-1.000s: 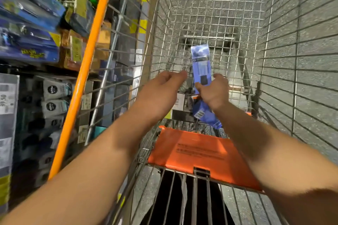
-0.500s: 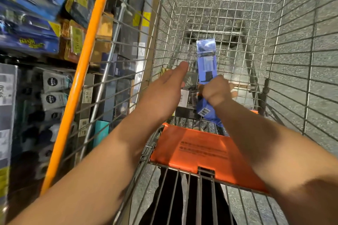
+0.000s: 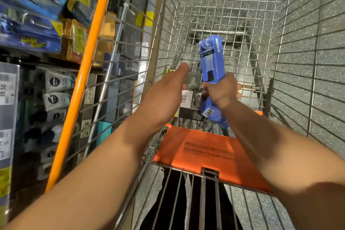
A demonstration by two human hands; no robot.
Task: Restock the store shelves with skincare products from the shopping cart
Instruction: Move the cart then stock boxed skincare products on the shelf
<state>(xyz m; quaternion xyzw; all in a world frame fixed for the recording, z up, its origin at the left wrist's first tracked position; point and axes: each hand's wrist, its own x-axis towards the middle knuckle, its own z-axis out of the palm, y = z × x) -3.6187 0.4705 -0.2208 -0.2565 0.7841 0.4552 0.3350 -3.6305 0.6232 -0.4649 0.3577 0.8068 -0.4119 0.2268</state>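
On the far left the store shelves are packed tight. Up top lie blue blister packs with yellow lettering too smeared to read, and beside them some brown and gold boxes with yellow tags whose print is blurred. Lower down stand grey tubes with the round dark NIVEA badge, stacked one above another. A shelf-edge price tag at the left border reads 39.50, and a smaller tag behind the cart's wire side appears to read 36.50.

The shopping cart has an orange side rail running diagonally and a wire basket over a speckled grey floor. Its orange child-seat flap carries two lines of dark print, too small to make out.

The left hand reaches into the basket with its fingers straight and together, holding nothing, its fingertips in front of a dark box with pale scrawled lettering. More boxes, one with a barcode, lie on the basket floor behind the hands.

The right hand is closed round the middle of a tall blue box, held nearly upright above the basket floor. The box has a dark label panel with a round logo, unreadable, and a barcode near its lower end.
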